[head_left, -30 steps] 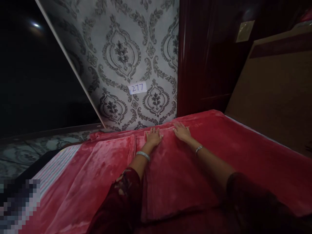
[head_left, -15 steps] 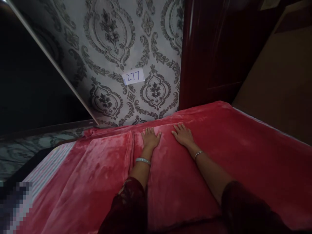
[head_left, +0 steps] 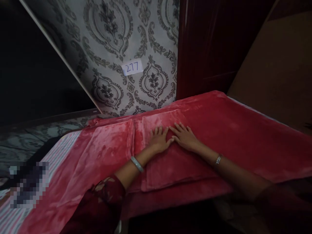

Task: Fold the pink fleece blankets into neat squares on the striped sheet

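A red plush blanket (head_left: 243, 136) is spread over a flat surface, with folded layers of it in the middle and on the left. My left hand (head_left: 159, 140) lies flat with fingers spread on the folded middle part. Beside it, my right hand (head_left: 185, 137) rests palm down on the same fold, fingers apart. The thumbs of the two hands meet or nearly meet. Another folded section (head_left: 109, 139) lies left of my left hand, split off by a narrow gap. Neither hand grips the cloth.
Striped cloth (head_left: 62, 152) shows under the blanket at the left. Behind stand a patterned wall (head_left: 107, 58) with a paper label (head_left: 133, 67) reading 277, a dark red wooden panel (head_left: 207, 48) and a brown board (head_left: 275, 65). A large dark screen-like panel (head_left: 36, 71) leans at left.
My hands have come closer together and slid nearer to me over the fold. The view has shifted, so the blanket's front edge now shows.
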Tool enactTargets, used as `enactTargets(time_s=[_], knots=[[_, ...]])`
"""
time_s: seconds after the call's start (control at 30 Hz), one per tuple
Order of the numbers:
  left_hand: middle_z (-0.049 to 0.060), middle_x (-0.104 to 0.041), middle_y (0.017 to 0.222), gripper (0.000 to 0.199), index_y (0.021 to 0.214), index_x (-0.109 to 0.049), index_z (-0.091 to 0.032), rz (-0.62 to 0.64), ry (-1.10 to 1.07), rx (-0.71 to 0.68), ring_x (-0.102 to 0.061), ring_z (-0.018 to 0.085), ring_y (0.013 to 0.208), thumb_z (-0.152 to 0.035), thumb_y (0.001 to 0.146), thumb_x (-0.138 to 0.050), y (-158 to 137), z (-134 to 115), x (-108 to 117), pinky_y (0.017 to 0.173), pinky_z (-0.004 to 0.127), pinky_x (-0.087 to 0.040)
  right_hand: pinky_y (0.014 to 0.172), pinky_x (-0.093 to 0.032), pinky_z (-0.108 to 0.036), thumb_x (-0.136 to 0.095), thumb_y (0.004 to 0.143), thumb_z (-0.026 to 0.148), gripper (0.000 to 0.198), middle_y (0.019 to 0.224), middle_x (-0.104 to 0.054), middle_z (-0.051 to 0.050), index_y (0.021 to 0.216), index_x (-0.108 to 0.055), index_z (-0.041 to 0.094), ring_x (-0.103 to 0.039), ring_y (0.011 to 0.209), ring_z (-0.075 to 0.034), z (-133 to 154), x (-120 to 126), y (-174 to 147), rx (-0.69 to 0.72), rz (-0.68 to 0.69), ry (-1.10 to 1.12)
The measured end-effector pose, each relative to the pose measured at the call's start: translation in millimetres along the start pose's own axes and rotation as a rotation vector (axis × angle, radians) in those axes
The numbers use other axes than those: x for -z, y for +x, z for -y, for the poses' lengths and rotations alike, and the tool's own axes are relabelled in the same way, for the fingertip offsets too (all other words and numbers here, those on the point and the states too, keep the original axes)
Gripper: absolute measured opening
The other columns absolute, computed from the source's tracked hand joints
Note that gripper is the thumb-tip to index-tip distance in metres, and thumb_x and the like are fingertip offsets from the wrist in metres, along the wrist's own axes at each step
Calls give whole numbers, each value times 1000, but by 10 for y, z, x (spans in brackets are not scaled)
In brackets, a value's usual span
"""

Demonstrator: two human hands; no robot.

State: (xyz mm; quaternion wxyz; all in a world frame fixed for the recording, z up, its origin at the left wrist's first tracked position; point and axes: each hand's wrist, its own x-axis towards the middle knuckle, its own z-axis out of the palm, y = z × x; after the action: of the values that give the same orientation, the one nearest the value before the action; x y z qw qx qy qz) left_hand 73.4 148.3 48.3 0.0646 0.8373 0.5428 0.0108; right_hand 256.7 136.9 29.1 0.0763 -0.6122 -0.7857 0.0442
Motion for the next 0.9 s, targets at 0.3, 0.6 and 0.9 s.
enactTargets(time_s=[0.3, 0.6, 0.9], knots=[[19, -19, 168, 80, 161, -26, -18, -35, 153, -2, -13, 36, 156, -66, 97, -36, -267, 116, -86, 124, 58, -13, 121, -17, -60, -36, 103, 46, 60, 168, -19, -9, 160, -30, 27, -19, 154, -33, 25, -92, -209, 54, -13, -56], [17, -17, 168, 79, 160, -28, -20, 4, 101, -71, -9, 35, 156, -62, 96, -45, -1001, -41, -54, 123, 62, -12, 117, -25, -64, -35, 101, 56, 62, 167, -24, -8, 159, -32, 33, -20, 153, -34, 89, -156, -820, 95, -36, 12], [18, -20, 168, 81, 159, -30, -18, -6, -11, -35, -12, 35, 156, -65, 94, -46, -1294, -59, -284, 124, 60, -17, 117, -26, -65, -36, 101, 56, 60, 166, -26, -6, 157, -35, 36, -22, 153, -33, 131, -442, -996, 121, -68, -34]])
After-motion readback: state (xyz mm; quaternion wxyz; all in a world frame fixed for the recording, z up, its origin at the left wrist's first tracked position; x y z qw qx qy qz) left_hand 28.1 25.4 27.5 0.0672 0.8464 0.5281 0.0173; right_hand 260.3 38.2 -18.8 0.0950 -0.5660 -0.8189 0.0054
